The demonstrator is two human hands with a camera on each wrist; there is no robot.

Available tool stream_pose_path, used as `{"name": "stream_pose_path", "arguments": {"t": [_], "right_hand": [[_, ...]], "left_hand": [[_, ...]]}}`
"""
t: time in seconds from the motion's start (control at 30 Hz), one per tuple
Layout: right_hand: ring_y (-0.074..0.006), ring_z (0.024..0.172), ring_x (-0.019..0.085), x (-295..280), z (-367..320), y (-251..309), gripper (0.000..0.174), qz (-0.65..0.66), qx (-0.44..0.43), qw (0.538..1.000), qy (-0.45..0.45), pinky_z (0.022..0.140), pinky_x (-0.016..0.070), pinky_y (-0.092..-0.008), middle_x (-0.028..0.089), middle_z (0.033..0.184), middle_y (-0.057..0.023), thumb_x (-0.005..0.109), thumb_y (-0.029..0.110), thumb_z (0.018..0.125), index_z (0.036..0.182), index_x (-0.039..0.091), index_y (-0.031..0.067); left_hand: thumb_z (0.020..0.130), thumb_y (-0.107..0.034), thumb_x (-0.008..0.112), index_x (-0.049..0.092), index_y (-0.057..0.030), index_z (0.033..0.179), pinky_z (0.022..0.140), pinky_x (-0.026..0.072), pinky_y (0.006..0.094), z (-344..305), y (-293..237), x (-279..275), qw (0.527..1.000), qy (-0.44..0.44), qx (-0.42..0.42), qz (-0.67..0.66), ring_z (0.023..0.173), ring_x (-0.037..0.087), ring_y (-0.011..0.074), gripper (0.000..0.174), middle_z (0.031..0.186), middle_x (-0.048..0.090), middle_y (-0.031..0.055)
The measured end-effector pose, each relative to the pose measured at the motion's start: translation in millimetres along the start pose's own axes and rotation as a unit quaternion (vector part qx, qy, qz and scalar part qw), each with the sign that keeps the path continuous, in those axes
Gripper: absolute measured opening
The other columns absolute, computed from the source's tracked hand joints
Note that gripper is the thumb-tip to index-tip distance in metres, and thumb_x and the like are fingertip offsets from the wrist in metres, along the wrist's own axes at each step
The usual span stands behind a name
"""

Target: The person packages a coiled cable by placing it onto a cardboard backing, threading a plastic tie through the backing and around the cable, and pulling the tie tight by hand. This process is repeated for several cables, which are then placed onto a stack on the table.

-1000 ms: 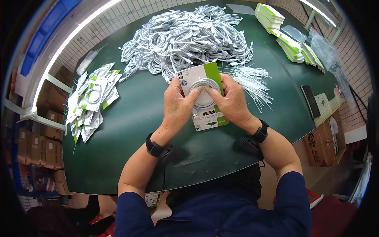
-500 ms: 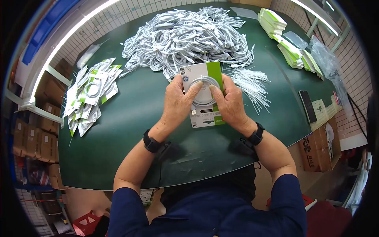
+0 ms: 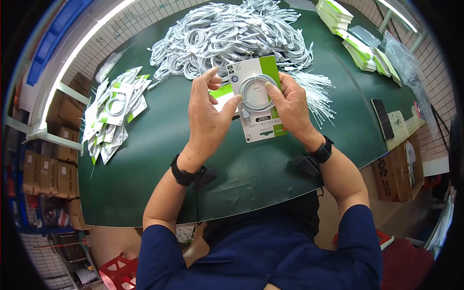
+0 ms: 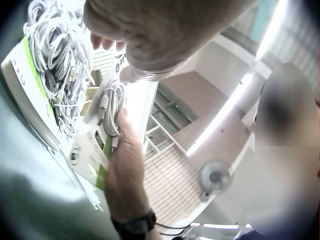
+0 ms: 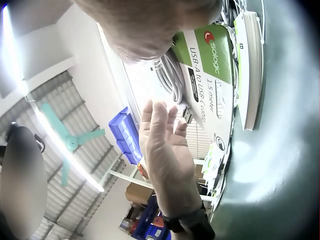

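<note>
In the head view my right hand (image 3: 294,107) pinches a white and green USB cable card (image 3: 265,126), thumb on the front and fingers behind. A coiled white cable (image 3: 245,99) lies on the card's face, under that thumb. My left hand (image 3: 210,118) is beside the card's left edge, fingers loosely bent and holding nothing, the thumb tip close to the coil. The right wrist view shows the card's print (image 5: 202,75) and the left hand (image 5: 170,155) with its fingers spread. A stack of blank-edged cards (image 3: 222,94) sits behind the held card, partly hidden.
A large heap of coiled white cables (image 3: 232,38) covers the table's back. White ties (image 3: 316,96) fan out right of it. Carded cables (image 3: 113,111) pile at the left. Card stacks (image 3: 333,17), a plastic bag (image 3: 406,63) and a phone (image 3: 382,119) are at the right.
The left hand has let go of the card and drawn off to the left. The right hand keeps the card, now a little higher and to the right, uncovering the card stack behind.
</note>
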State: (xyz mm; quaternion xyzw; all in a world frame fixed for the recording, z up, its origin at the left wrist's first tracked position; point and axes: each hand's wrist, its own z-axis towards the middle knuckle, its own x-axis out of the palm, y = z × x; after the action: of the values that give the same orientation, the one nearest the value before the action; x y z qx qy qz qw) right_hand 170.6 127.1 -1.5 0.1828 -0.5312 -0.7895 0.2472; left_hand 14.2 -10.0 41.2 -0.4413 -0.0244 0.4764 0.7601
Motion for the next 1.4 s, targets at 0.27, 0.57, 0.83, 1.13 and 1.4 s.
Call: {"name": "stream_pose_path", "arguments": {"t": [0.27, 0.57, 0.83, 1.13, 1.4], "right_hand": [[-0.0059, 0.084, 0.066, -0.9, 3.5, -3.6, 0.033, 0.06, 0.011, 0.998, 0.032, 0.071, 0.0554, -0.0236, 0.075, 0.1, -0.0062, 0.061, 0.024, 0.111, 0.128, 0.062, -0.0043], [-0.0048, 0.086, 0.06, 1.0, -0.1, -4.8, 0.037, 0.028, 0.008, 1.0, 0.006, 0.074, 0.0516, -0.0249, 0.073, 0.098, -0.0041, 0.061, 0.032, 0.111, 0.122, 0.066, -0.003], [-0.0054, 0.086, 0.063, 3.3, 1.0, -13.5, 0.031, 0.094, 0.057, 0.992, -0.053, 0.074, 0.0544, -0.0242, 0.073, 0.1, -0.0053, 0.064, 0.024, 0.109, 0.124, 0.062, -0.0039], [-0.0076, 0.086, 0.064, -0.1, 3.8, -18.2, 0.022, 0.111, 0.131, 0.982, -0.085, 0.075, 0.0553, -0.0258, 0.073, 0.102, -0.0056, 0.064, 0.014, 0.107, 0.121, 0.064, -0.0031], [-0.0085, 0.087, 0.066, 4.3, 5.2, -24.7, 0.024, 0.017, 0.087, 0.993, -0.076, 0.078, 0.0553, -0.0269, 0.074, 0.1, -0.0046, 0.068, 0.011, 0.104, 0.124, 0.065, -0.0024]], "left_hand": [[0.074, -0.011, 0.087, 0.081, -0.0091, 0.096, 0.088, 0.0539, 0.0393, 1.0, -8.4, 13.1, 0.952, 0.143, 0.238, 0.133, 0.101, 0.064, 0.0256, 0.023, 0.092, 0.073, 0.0016], [0.079, -0.009, 0.085, 0.078, -0.0079, 0.089, 0.072, 0.0537, 0.0354, -0.9, -12.1, 32.6, 0.977, 0.193, 0.036, 0.082, 0.077, 0.068, 0.0232, 0.012, 0.083, 0.072, 0.006], [0.079, -0.006, 0.084, 0.074, -0.0065, 0.082, 0.07, 0.053, 0.0365, -12.3, -14.1, 66.1, 0.993, 0.086, 0.024, 0.082, 0.078, 0.069, 0.0236, 0.01, 0.084, 0.072, 0.0055], [0.071, 0.001, 0.084, 0.074, -0.01, 0.087, 0.068, 0.0473, 0.0379, -9.5, 2.3, 69.0, 0.978, 0.106, 0.157, 0.089, 0.077, 0.065, 0.0245, 0.021, 0.087, 0.071, 0.0003], [0.073, -0.004, 0.078, 0.072, -0.0119, 0.086, 0.068, 0.0452, 0.0391, -14.1, 7.7, 76.6, 0.986, 0.068, 0.128, 0.086, 0.076, 0.062, 0.025, 0.016, 0.079, 0.063, 0.0005]]}}
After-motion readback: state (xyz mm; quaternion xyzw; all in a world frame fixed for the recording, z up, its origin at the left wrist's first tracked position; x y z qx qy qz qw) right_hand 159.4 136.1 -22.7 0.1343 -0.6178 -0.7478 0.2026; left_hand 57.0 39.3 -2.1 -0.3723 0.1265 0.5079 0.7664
